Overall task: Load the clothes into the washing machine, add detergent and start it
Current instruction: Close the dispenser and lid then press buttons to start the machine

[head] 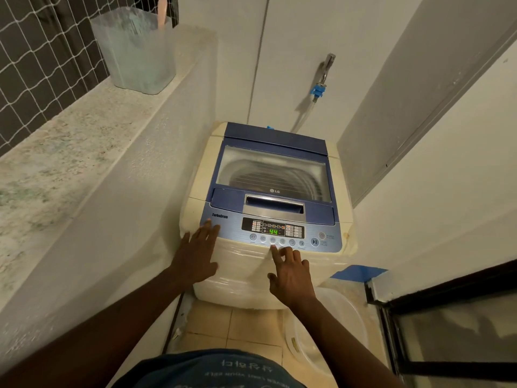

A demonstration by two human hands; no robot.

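A cream top-load washing machine (pixel 232 275) with a blue lid (pixel 272 169) stands ahead of me, lid closed, and its drum shows through the window. The control panel (pixel 272 232) is lit and its green display reads 44. My left hand (pixel 197 253) lies flat, fingers spread, on the machine's front left corner beside the panel. My right hand (pixel 289 271) hovers at the panel's lower edge. Its index finger points up at the middle row of round buttons and touches or nearly touches one. No clothes or detergent are in view.
A white tub (pixel 330 331) sits on the tiled floor at the machine's right front. A frosted plastic bin (pixel 134 51) stands on the stone ledge (pixel 70 141) at left. A wall tap (pixel 326 68) with a blue hose fitting is behind the machine. A dark-framed door (pixel 447 317) is at right.
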